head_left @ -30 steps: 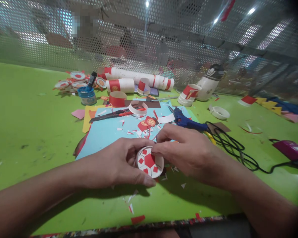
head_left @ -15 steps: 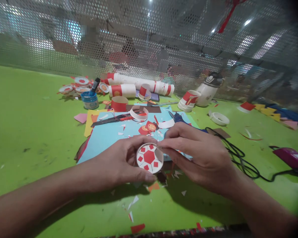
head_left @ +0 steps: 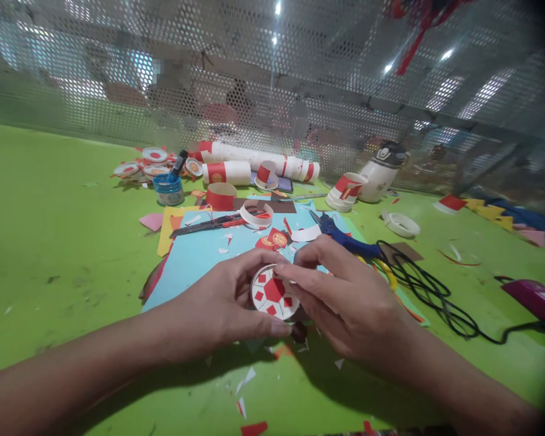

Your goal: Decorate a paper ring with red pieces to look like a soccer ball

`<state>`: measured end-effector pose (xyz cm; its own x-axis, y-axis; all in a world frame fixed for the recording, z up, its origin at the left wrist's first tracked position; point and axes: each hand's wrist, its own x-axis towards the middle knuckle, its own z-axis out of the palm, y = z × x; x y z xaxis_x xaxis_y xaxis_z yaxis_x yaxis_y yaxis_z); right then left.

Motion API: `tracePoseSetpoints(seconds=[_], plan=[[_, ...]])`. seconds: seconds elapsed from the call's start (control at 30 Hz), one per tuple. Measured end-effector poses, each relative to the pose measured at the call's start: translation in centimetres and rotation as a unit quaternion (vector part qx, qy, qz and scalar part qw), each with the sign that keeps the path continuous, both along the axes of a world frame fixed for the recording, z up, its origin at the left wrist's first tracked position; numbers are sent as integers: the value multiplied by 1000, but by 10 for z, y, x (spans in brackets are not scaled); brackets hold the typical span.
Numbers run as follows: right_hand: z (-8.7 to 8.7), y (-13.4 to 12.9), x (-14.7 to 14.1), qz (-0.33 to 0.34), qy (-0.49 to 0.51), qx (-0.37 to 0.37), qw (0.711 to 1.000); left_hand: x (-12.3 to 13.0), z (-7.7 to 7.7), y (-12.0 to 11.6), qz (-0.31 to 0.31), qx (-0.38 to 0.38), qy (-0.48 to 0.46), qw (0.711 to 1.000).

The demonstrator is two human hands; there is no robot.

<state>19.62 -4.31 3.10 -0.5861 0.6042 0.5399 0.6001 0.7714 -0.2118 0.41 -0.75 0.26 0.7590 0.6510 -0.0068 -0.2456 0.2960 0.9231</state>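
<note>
My left hand [head_left: 227, 297] grips a round white paper cup bottom [head_left: 274, 292], its fingers behind the rim and the thumb along the lower edge. Red paper shapes, a hexagon in the middle with small squares around it, and dark lines cover the face turned toward me. My right hand [head_left: 345, 290] is closed at the disc's upper right, fingertips bunched and the index fingertip over a red square near the rim. Whatever lies between those fingertips is hidden. Behind the hands lies light blue paper [head_left: 191, 260] with red and gold round stickers [head_left: 278, 240] and scraps.
A black-and-red cutter [head_left: 209, 224], a white paper ring [head_left: 256, 214] and blue-handled scissors [head_left: 345, 237] lie beyond my hands. Farther back stand a blue jar [head_left: 169, 190], paper cups [head_left: 345, 191] and a white flask [head_left: 381, 172]. A black cable [head_left: 440, 303] runs along the right.
My right fingertips have moved left from the disc's edge onto its upper face. The left hand keeps its hold. The view has shifted slightly, showing more of the scissors.
</note>
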Motion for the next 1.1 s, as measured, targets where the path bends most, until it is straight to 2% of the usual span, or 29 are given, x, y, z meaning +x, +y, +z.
tracePoseSetpoints(seconds=[0.23, 0.43, 0.77, 0.93, 1.1], plan=[[0, 1, 0, -9, -17, -32, 999, 1, 2, 0, 6, 7, 30, 1000], [0, 1, 0, -10, -19, -48, 999, 3, 2, -1, 1, -24, -2, 1000], [1, 1, 2, -16, -39, -65, 997, 3, 1, 0, -1, -31, 3, 1000], [1, 1, 3, 0, -20, -59, 998, 1, -1, 2, -3, -7, 13, 1000], [8, 0, 6, 0, 55, -50, 997, -1, -1, 2, -8, -24, 0, 1000]])
